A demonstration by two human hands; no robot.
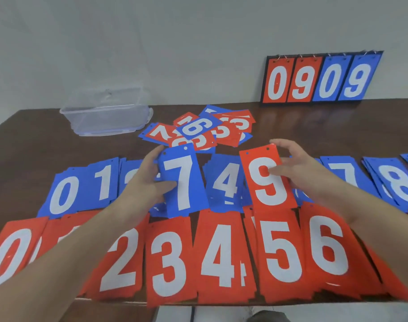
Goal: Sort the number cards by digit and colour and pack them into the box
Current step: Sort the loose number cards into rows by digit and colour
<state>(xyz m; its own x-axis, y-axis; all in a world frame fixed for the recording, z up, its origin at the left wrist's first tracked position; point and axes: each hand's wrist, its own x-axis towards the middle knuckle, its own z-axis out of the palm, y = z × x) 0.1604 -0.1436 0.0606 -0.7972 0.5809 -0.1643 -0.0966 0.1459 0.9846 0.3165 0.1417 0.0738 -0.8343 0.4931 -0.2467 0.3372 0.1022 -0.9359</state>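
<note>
Fingers of the left hand (149, 180) pinch a glossy blue card with white 7 (182, 182); the right hand (298, 168) pinches a glossy red 9 card (265, 180), both above the dark brown desk (36, 135).

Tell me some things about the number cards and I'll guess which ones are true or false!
1. The left hand holds a blue 7 card. True.
2. The right hand holds a blue 9. False: its 9 card is red.
3. The clear box is full of cards. False: no cards show inside it.
4. A mixed pile of cards lies beyond the hands. True.
</note>
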